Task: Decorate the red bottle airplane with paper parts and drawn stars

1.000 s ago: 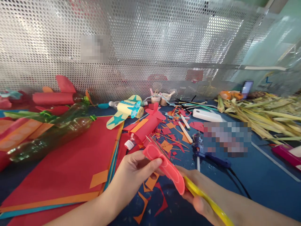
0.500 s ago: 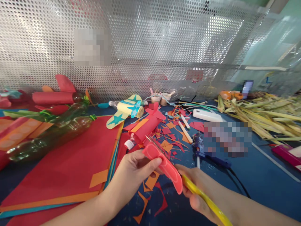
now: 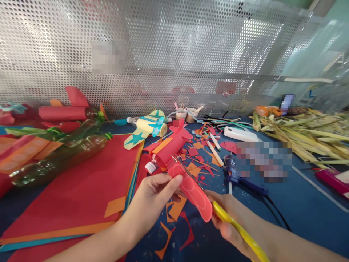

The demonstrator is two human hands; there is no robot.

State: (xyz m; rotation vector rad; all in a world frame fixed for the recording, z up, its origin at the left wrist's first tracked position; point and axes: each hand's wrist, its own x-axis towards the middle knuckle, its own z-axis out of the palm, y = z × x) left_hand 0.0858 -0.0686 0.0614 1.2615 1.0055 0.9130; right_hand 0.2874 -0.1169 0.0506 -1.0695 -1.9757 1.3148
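Observation:
My left hand [image 3: 160, 194] pinches a red paper strip [image 3: 195, 194] near its upper left end, thumb on top. Pale outlined rounded shapes show on the strip, and its lower right end is curved. Yellow-handled scissors [image 3: 231, 223] are in my right hand [image 3: 234, 214], fingers wrapped round the handles. Their metal blades lie along the strip's upper right edge, partly hidden behind the paper. Just beyond the blade tips lies a plastic bottle wrapped in red paper [image 3: 170, 145], with an orange stripe and a white cap.
Red and orange paper scraps [image 3: 200, 153] litter the blue table [image 3: 308, 214]. Stacked coloured sheets [image 3: 89, 185] and green bottles [image 3: 62, 162] are at left. A yellow bottle plane [image 3: 147, 127] stands behind. At right are a blue glue gun [image 3: 245, 182] and dry husks [image 3: 305, 134]. Perforated metal [image 3: 174, 47] closes the back.
My left thumb and fingers have shifted slightly up and left along the strip, baring more of its outlines. The strip has tilted a little; the scissors are nearly in the same place.

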